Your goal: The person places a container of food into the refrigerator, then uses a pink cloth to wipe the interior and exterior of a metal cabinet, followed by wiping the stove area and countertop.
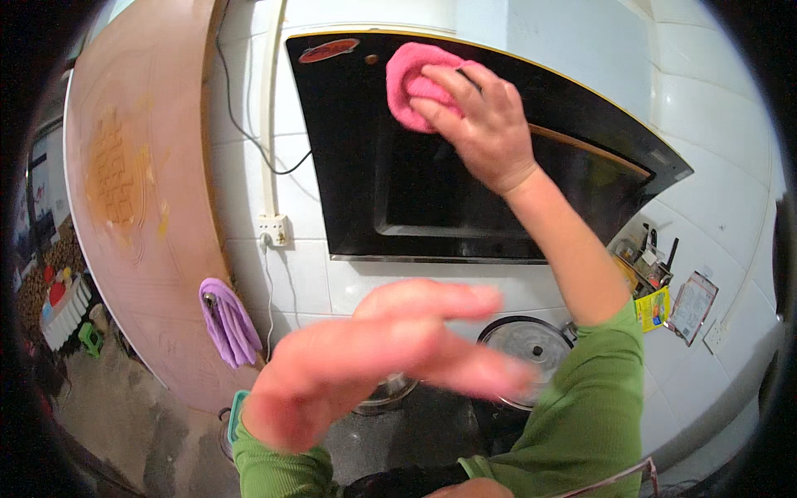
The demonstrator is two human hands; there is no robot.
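Note:
Spread over a folded pink cloth [401,87], the fingers of my right hand [489,124] press it to the upper left of a black glass range hood [348,155]. A reddish oval sticker [329,51] sits on the hood's corner, left of the cloth. Closer to the camera, my left hand [373,348] is blurred, raised in front of the hob with nothing in it. Its fingers and thumb are apart and point right. Part of a glass pot lid [529,348] shows behind it.
A purple cloth [227,324] hangs at the edge of a brownish panel [149,187] on the left. A wall socket [273,230] holds a plug beside the hood. To the right hang a utensil rack [647,261] and a yellow packet [652,309]. The dark hob [405,436] lies below.

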